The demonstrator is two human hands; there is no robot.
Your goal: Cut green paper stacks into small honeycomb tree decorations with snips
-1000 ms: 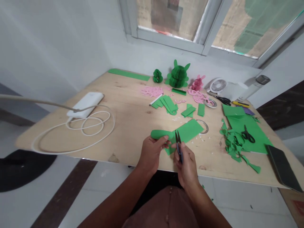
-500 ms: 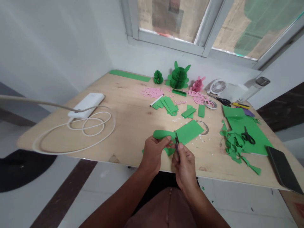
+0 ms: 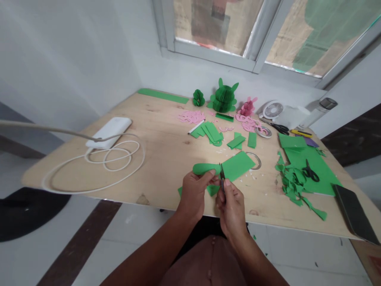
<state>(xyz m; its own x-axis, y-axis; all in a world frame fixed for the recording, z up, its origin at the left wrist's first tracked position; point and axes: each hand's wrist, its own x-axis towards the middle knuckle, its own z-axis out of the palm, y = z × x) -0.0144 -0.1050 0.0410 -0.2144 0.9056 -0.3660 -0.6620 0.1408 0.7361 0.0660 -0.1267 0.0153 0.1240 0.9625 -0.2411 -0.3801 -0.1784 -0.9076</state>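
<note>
My left hand (image 3: 195, 192) is closed on a rounded piece of green paper (image 3: 204, 168), pinching it between thumb and fingers. In my right hand (image 3: 231, 200) is a pair of dark scissors (image 3: 222, 174), its blades pointing away from me at the right end of that piece. Whether the blades are parted is hard to make out. Just beyond the scissors lies a green paper rectangle (image 3: 239, 165), partly over a tape roll (image 3: 256, 159). More green paper (image 3: 212, 190) shows beneath my hands.
Green offcuts (image 3: 294, 182) and a second pair of scissors (image 3: 310, 171) lie at right, near a dark phone-like slab (image 3: 354, 212). Green strips (image 3: 212, 132), pink scraps (image 3: 192, 116) and a green paper figure (image 3: 224, 98) stand farther back. A white power bank (image 3: 110, 133) with looped cable is left.
Both hands stay almost in place, with the paper and scissors shifted only very slightly. The rest of the table looks the same.
</note>
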